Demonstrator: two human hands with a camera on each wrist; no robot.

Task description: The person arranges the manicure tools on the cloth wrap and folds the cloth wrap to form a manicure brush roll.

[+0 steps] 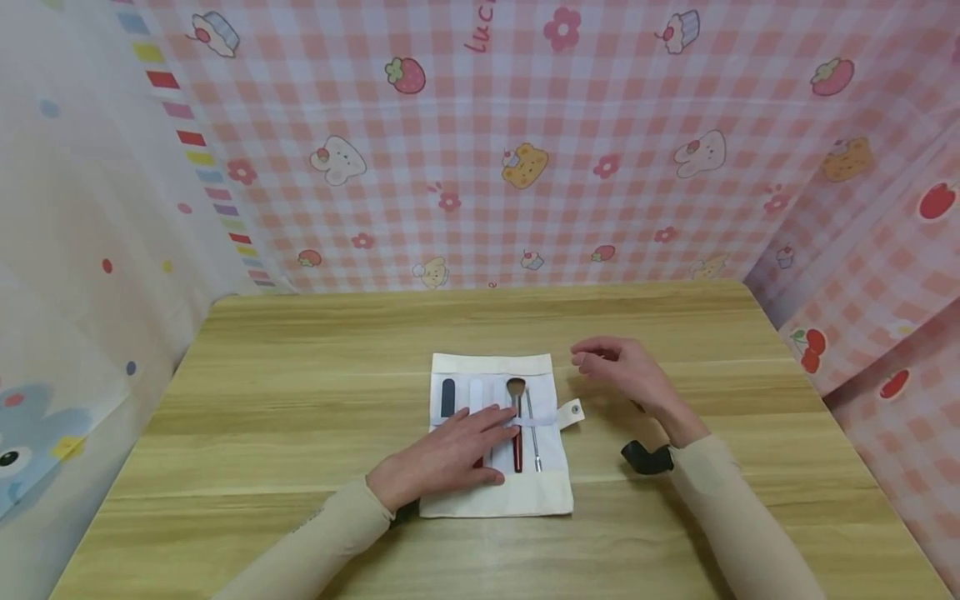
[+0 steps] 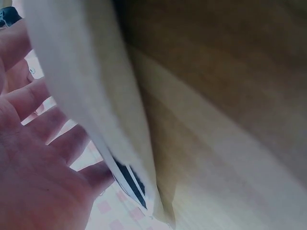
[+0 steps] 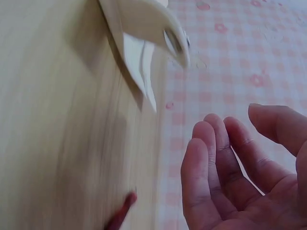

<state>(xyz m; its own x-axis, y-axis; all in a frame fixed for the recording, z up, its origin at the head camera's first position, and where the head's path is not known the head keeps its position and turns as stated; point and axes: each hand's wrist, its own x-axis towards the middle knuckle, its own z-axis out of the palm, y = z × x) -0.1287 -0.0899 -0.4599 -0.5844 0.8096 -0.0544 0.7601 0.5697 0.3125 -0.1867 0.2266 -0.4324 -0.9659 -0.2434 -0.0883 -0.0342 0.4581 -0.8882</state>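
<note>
A cream fabric tool pouch (image 1: 498, 502) lies unfolded on the table, its snap tab (image 1: 572, 412) sticking out to the right. Under its white band sit a dark round-ended flat tool (image 1: 447, 397), a white flat tool (image 1: 476, 392), a brush (image 1: 516, 387) with a dark red handle, and a thin metal tool (image 1: 534, 433). My left hand (image 1: 450, 454) rests across the pouch with fingers extended, covering parts of the left-hand tools. To the right of the pouch, my right hand (image 1: 626, 371) is raised, fingers slightly bent, holding nothing; its palm (image 3: 249, 191) shows in the right wrist view.
A reddish handle tip (image 3: 125, 206) shows on the table in the right wrist view; its other end is out of frame. The wooden table (image 1: 300, 350) meets a pink checked curtain (image 1: 480, 217) at its back edge. Black wrist gear (image 1: 647, 458) hangs by the right sleeve.
</note>
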